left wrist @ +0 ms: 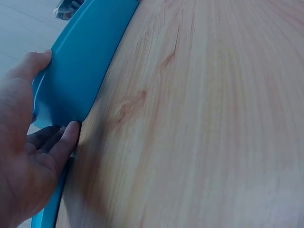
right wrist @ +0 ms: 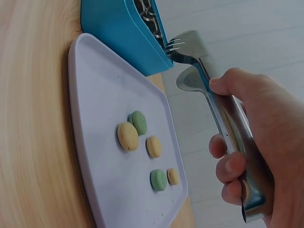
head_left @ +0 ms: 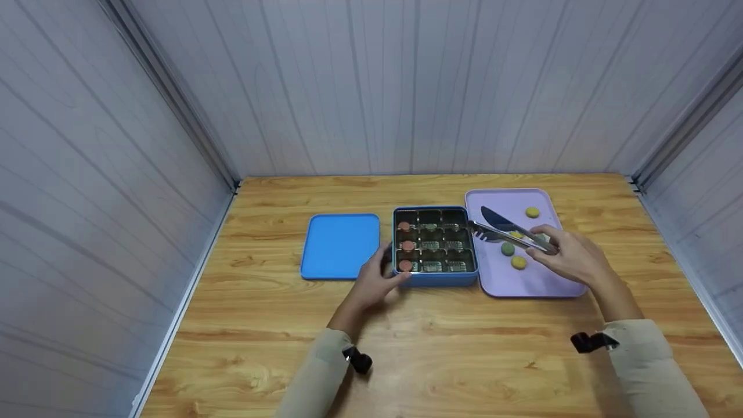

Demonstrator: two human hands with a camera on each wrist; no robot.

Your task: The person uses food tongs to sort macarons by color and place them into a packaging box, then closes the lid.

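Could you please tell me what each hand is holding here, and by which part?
The right hand grips the metal tongs by the handle end; the left hand holds the blue box at its near-left corner.

The light is even and soft, with weak shadows; head view bends at the edges, wrist views blur up close

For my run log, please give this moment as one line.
left hand: holds blue box corner | right hand: grips tongs, tips open at box edge, nothing in them | cookies: on purple tray | lid: left of box
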